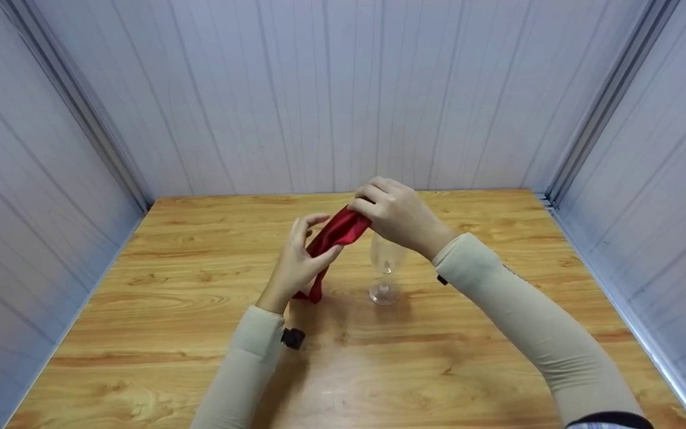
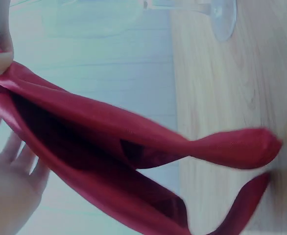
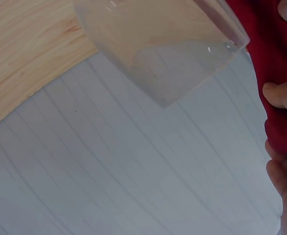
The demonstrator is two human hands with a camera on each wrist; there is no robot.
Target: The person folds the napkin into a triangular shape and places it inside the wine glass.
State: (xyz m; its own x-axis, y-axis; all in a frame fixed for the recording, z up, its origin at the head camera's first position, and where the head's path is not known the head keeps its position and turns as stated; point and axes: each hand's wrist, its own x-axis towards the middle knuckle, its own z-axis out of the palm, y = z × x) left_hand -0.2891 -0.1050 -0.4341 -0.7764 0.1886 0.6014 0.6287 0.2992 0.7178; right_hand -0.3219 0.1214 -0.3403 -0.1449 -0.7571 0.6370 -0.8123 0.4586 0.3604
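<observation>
A red satiny cloth (image 1: 340,229) hangs at a slant between the two hands, its lower end down by the tabletop. At its top end my right hand (image 1: 393,211) pinches it between thumb and fingers. My left hand (image 1: 298,256) is spread around the cloth lower down, thumb touching its edge; the left wrist view has its fingers straight behind the fabric. There, the cloth (image 2: 94,112) falls in open folds with a narrow tail. A clear stemmed glass (image 1: 384,292) stands upright under the right hand, its bowl (image 3: 148,54) partly hidden by it in the head view.
A wood-grain table (image 1: 200,333) spreads beneath both arms. Pale panelled walls (image 1: 331,95) enclose it at the back and on both sides. Small black devices, such as the left one (image 1: 293,338), sit at the wrists.
</observation>
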